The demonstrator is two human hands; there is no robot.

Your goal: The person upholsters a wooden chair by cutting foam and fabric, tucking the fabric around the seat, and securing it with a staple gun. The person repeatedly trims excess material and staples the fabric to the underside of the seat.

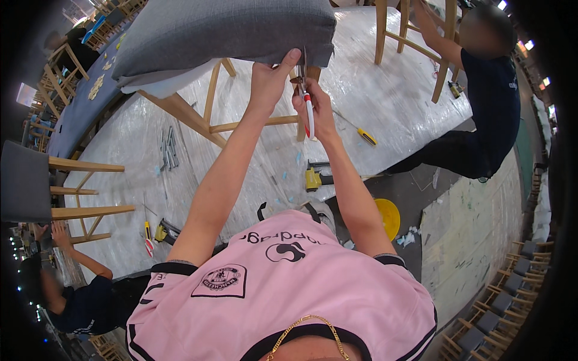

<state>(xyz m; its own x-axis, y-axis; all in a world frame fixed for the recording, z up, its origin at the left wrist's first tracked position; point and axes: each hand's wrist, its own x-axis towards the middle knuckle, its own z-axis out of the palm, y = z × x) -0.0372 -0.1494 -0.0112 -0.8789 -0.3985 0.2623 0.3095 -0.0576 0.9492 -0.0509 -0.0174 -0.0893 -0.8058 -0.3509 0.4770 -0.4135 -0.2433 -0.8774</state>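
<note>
Before me stands a wooden-legged chair with a grey upholstered seat (223,36). White lining hangs below the loose fabric edge on its left side. My left hand (268,89) pinches the grey fabric along the seat's lower edge, thumb on the outside and its other fingers mostly hidden. Just beside it, my right hand (320,109) is closed around scissors with red and white handles (309,114). The blades point up and lie against the fabric near the seat's right corner, close to my left thumb. I cannot make out whether the blades are apart.
Plastic sheeting (241,162) covers the work surface. On it lie a yellow-handled screwdriver (366,137), a yellow-and-black staple gun (313,178) and several metal strips (168,149). A yellow round container (388,218) is below right. Co-workers handle chairs at right (490,96) and lower left (78,307).
</note>
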